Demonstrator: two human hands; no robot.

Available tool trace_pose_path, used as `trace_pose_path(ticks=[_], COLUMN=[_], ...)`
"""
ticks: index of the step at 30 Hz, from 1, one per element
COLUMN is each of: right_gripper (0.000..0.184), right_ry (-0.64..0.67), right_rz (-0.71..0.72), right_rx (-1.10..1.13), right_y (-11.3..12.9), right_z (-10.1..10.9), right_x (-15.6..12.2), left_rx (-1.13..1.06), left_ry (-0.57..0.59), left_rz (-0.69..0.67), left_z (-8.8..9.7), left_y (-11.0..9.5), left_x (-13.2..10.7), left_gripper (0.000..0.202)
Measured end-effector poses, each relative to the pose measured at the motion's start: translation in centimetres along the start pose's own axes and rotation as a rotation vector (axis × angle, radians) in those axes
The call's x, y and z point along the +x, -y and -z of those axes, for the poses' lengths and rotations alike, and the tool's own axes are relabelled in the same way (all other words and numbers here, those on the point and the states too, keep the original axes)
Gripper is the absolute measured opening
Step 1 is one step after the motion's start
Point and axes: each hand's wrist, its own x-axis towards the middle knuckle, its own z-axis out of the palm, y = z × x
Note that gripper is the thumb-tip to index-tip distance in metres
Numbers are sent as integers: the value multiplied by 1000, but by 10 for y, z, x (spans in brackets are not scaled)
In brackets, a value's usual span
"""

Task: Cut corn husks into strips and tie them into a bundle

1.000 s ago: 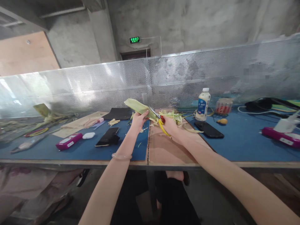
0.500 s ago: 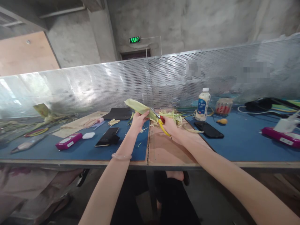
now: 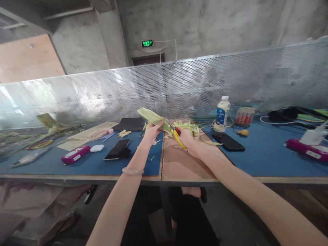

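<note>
Pinched in my left hand is a pale green corn husk, raised above the table with its broad end up and to the left. My right hand is closed around the handles of yellow-and-red scissors. The scissor blades lie along the right edge of the husk, close to my left fingertips; whether they are spread is too small to tell. Behind my right hand lies a heap of cut husk strips, partly hidden by the hand.
A black phone, white earbud case and purple power strip lie on the left. To the right are a drink bottle, another phone and a jar. A perforated metal screen borders the table's back.
The husk has shifted very slightly to the right. Both hands keep their hold, and the scissors stay at the husk's right edge.
</note>
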Motion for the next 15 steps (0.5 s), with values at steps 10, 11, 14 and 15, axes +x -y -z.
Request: trace_pose_path(ticks=[10, 11, 14, 15], right_gripper=[19, 19, 20, 19], right_ry=[-20, -14, 11, 22], right_rz=[-24, -32, -49, -51], right_rx=[143, 163, 221, 237], right_y=[-1, -2, -5, -7], right_z=[-2, -3, -5, -6], right_x=[3, 3, 6, 6], left_rx=[41, 46, 66, 74], left_ry=[-16, -28, -69, -83], left_rz=[-8, -16, -47, -56], left_z=[2, 2, 3, 3], left_y=[2, 2, 1, 1], left_x=[1, 1, 2, 2], left_gripper=[17, 17, 18, 19])
